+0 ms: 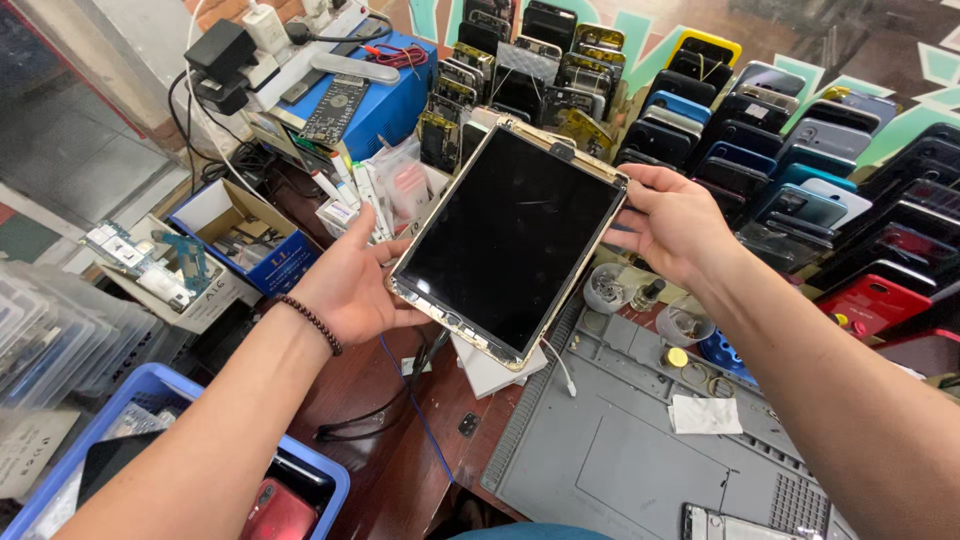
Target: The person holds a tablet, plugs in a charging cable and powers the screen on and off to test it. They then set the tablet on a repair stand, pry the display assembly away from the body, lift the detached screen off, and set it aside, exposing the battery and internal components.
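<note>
I hold a tablet (505, 235) with a dark screen and a bare, worn metal rim up above the bench, tilted with one corner toward me. My left hand (350, 285), with a bead bracelet on the wrist, grips its lower left edge. My right hand (670, 220) grips its upper right edge. Under the tablet lies a white flat piece (495, 372) and a thin white cable (562, 368).
A grey repair mat (620, 450) covers the bench at lower right, with small round pots (605, 290) at its back edge. Rows of phones and phone backs (760, 130) stand behind. A blue box (245, 235), a blue power unit (385, 100) and a blue bin (150, 400) sit on the left.
</note>
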{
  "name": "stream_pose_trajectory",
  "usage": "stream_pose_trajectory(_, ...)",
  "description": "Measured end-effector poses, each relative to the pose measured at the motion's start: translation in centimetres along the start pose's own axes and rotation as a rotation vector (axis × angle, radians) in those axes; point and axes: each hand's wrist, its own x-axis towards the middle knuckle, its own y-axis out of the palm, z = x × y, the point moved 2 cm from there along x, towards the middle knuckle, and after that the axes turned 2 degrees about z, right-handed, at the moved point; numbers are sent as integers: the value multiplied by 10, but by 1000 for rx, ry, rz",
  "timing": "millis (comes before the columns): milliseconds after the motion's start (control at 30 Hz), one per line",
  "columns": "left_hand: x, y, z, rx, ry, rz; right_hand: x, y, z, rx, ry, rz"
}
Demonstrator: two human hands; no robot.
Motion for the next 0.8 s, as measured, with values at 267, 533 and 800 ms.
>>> stream_pose_trajectory(267,-25,-12,-10,-60,-171,-109,-36,34,2,-70,-22,-112)
stream_pose_trajectory(533,-42,-31,-15,-35,-200,10,-61,55,-8,-104,-64,-189)
stream_pose_trajectory(800,-59,1,-12,42,-142,6,-74,36,0,-79,-46,-189)
